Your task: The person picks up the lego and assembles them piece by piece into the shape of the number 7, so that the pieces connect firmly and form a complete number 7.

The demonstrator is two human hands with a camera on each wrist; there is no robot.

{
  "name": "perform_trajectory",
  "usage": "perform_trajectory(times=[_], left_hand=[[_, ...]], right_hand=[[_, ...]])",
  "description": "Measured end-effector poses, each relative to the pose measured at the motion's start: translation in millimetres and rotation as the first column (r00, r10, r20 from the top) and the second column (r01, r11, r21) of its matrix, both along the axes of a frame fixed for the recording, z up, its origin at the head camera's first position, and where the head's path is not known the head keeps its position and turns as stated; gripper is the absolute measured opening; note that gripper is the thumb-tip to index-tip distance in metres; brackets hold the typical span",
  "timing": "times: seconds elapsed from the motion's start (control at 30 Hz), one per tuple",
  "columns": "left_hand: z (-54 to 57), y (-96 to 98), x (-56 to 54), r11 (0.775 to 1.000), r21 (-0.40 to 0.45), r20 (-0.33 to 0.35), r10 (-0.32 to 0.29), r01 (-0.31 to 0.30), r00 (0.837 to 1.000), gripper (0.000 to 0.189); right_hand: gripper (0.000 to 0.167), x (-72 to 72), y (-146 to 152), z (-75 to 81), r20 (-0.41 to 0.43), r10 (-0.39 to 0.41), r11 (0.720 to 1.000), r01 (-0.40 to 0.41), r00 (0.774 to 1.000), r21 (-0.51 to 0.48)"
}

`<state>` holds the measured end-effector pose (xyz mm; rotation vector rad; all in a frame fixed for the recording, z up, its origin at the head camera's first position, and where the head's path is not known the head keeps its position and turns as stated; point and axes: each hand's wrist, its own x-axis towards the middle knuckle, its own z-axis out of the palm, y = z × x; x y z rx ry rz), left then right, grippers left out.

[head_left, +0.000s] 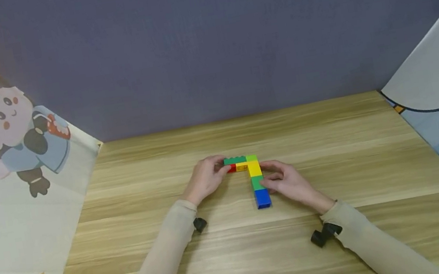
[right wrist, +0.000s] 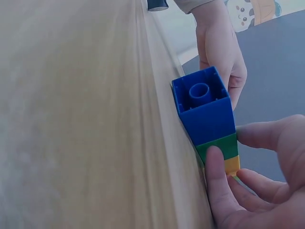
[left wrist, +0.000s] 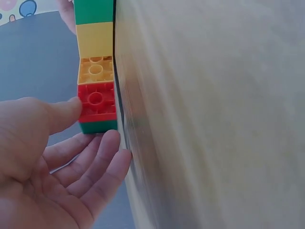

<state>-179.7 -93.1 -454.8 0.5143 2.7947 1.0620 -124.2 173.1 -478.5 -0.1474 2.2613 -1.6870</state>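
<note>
An L-shaped build of toy building bricks (head_left: 254, 169) lies on its side on the wooden table. Its long leg has a blue brick (head_left: 263, 199) at the near end, then green and yellow, with light green at the far corner. A dark green brick (head_left: 234, 160) runs left from there, with red (left wrist: 97, 102) and orange (left wrist: 95, 71) bricks against it. My left hand (head_left: 203, 179) pinches the left end, thumb on the red brick and fingers by the dark green one. My right hand (head_left: 292, 185) grips the long leg around the green brick (right wrist: 229, 146). The blue brick's hollow underside faces the right wrist camera.
The wood-grained table (head_left: 239, 258) extends around both forearms. A dark blue-grey panel (head_left: 205, 48) rises at the back. White printed panels with cartoon figures flank the left (head_left: 73, 217) and right (head_left: 421, 76). Black wrist devices (head_left: 325, 233) sit at the cuffs.
</note>
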Motion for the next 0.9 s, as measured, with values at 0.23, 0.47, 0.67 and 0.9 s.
perform_trajectory(times=[0.23, 0.47, 0.67, 0.9], left_hand=[[-0.5, -0.6, -1.3, 1.0, 0.002, 0.031, 0.007, -0.007, 0.999, 0.042], [-1.7, -2.5, -1.2, 0.999, 0.0, 0.041, 0.036, -0.036, 0.999, 0.042], [0.3, -2.3, 2.8, 0.999, -0.031, 0.066, 0.04, -0.038, 0.997, 0.049], [3.8, -9.8, 16.3, 1.0, -0.017, 0.067, 0.019, -0.018, 0.998, 0.053]], right_hand=[[0.061, -3.4, -1.0, -1.9, 0.004, -0.011, 1.0, 0.012, 1.0, -0.029], [0.06, -5.5, -4.6, -1.7, 0.009, -0.011, 1.0, 0.011, 1.0, -0.024], [0.059, -5.4, -3.1, -1.3, 0.009, -0.007, 1.0, 0.007, 1.0, -0.027], [0.059, -2.8, 7.2, 3.5, 0.041, -0.008, 0.998, 0.01, 0.999, -0.059]])
